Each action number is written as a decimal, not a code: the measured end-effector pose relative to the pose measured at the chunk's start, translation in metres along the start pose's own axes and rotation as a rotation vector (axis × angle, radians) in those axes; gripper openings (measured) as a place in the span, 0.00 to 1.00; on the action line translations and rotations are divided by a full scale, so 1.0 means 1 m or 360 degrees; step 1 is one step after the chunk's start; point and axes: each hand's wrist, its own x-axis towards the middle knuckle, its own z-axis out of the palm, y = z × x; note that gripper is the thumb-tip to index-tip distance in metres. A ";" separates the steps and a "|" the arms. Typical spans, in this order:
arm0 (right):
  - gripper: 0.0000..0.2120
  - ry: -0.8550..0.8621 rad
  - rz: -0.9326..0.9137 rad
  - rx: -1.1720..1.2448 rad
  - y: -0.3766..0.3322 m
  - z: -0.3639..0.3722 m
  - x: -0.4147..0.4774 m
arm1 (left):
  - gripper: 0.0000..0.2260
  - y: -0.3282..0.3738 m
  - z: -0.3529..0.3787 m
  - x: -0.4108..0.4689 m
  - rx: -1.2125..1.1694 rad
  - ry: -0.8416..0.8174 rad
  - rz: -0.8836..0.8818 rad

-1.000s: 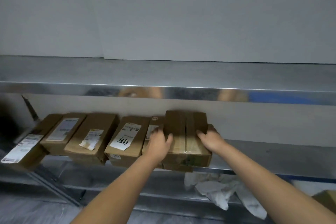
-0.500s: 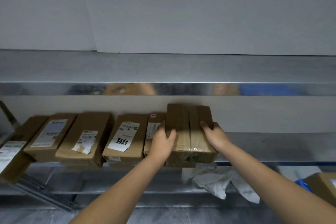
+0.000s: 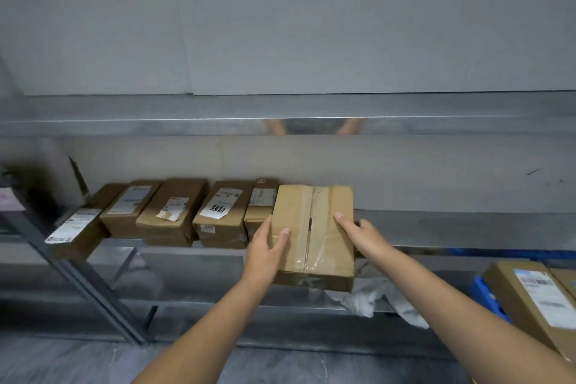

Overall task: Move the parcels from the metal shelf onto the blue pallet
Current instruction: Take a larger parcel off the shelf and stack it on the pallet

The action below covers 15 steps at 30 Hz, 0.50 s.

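I clamp my left hand [image 3: 265, 248] and right hand [image 3: 364, 235] on the box [image 3: 311, 221] from either side, thumbs on top, so it can't tip with its front jutting past the shelf [image 3: 467, 229] edge, just right of the other parcels [image 3: 223, 215].

Metal shelf [image 3: 467, 227] carries five labelled cardboard parcels [image 3: 171, 212] in a row
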 end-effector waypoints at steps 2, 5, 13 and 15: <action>0.47 -0.0060 0.0059 0.0053 0.013 -0.002 -0.030 | 0.23 -0.001 -0.002 -0.029 -0.0005 -0.0009 0.0060; 0.48 -0.0163 0.0121 0.0355 0.025 0.001 -0.069 | 0.18 -0.003 -0.005 -0.069 0.0072 -0.0107 0.0141; 0.34 -0.0299 0.0054 0.0796 0.040 0.003 -0.131 | 0.24 0.020 -0.006 -0.130 -0.0010 -0.0190 0.0061; 0.35 -0.0482 0.0109 0.1019 0.046 0.002 -0.137 | 0.38 0.029 -0.004 -0.135 0.0092 -0.0331 -0.0006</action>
